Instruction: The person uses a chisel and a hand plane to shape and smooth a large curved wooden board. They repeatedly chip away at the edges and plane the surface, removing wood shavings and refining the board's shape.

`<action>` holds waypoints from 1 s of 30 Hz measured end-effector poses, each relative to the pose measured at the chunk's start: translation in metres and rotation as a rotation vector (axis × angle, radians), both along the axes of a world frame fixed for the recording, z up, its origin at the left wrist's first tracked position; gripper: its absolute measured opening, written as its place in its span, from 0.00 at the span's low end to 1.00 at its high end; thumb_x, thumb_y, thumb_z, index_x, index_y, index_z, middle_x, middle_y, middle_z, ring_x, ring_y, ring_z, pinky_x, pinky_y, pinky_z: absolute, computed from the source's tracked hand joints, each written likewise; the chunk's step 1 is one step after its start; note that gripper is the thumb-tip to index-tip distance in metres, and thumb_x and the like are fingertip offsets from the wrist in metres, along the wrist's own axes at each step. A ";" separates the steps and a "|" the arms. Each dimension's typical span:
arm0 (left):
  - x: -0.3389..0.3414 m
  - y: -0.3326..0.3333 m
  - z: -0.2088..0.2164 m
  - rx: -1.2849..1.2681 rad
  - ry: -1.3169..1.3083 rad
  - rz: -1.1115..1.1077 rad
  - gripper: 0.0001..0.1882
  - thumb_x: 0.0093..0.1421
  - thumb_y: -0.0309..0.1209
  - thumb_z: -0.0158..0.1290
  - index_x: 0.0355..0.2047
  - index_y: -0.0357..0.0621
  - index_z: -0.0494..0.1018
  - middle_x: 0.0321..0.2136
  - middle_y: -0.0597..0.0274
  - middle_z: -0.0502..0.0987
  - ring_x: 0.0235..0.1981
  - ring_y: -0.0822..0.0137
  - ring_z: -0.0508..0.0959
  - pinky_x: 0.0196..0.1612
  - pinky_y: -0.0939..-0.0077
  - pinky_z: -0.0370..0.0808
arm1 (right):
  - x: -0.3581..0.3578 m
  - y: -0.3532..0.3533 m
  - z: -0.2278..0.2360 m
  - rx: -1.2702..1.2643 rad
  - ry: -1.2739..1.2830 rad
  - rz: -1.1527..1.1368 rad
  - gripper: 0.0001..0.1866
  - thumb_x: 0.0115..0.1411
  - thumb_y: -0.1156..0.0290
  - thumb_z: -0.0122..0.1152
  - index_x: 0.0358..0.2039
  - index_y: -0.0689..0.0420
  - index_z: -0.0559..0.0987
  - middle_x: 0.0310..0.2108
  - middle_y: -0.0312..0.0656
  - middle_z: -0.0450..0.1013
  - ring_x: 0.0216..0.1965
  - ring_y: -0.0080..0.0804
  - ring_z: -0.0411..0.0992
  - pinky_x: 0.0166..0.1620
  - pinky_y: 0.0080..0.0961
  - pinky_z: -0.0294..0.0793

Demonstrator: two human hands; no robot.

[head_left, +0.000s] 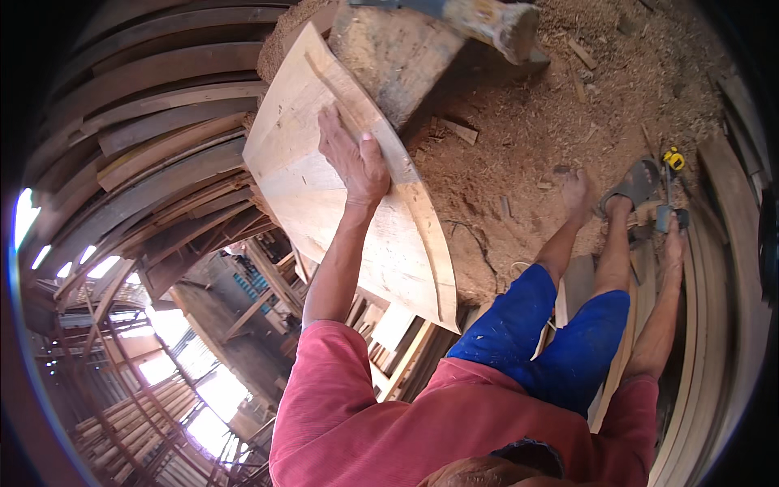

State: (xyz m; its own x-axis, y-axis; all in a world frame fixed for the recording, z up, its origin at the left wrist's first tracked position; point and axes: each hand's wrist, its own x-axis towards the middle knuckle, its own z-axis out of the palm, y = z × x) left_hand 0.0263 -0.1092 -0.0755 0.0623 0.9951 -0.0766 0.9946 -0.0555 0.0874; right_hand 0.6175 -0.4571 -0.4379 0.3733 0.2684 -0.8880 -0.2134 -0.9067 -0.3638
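A broad pale wooden panel (324, 191) slants across the upper middle, with a narrow raised band along its right edge. On its face rests my left hand (355, 158), fingers stretched out and thumb apart, close to that band. Far to the right, my right hand (673, 243) reaches down beside my foot. Its fingers close on a small tool (666, 217) with a blue-grey block and a thin metal shaft; the exact kind is too small to make out. Just beyond the shaft lies a yellow and black tape measure (673, 158).
Sawdust and wood scraps (519, 178) cover the ground. A worn wooden block (389, 61) stands behind the panel, with a rough-ended timber piece (503, 28) above it. Stacked boards (170, 105) fill the left, and long planks (706, 325) run along the right. One foot wears a grey sandal (637, 187).
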 end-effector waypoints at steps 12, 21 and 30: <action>0.003 0.006 -0.002 0.176 -0.181 0.154 0.37 0.65 0.35 0.51 0.73 0.37 0.60 0.75 0.37 0.55 0.76 0.36 0.52 0.77 0.42 0.46 | -0.174 0.241 0.487 0.702 0.657 0.499 0.63 0.46 0.22 0.74 0.65 0.64 0.73 0.52 0.42 0.78 0.56 0.33 0.76 0.57 0.31 0.75; -0.019 0.003 0.009 0.122 -0.376 0.235 0.34 0.67 0.36 0.52 0.71 0.37 0.63 0.75 0.38 0.57 0.73 0.37 0.57 0.75 0.39 0.51 | -0.312 0.405 0.481 1.026 0.133 0.897 0.61 0.50 0.28 0.76 0.70 0.66 0.71 0.43 0.42 0.80 0.48 0.35 0.75 0.54 0.38 0.69; -0.061 -0.004 -0.001 0.209 -0.156 0.563 0.36 0.73 0.43 0.44 0.74 0.35 0.56 0.74 0.33 0.57 0.77 0.34 0.51 0.77 0.36 0.45 | -0.381 0.387 0.416 1.118 -0.698 1.382 0.54 0.53 0.29 0.69 0.71 0.53 0.71 0.42 0.41 0.75 0.47 0.44 0.70 0.56 0.53 0.58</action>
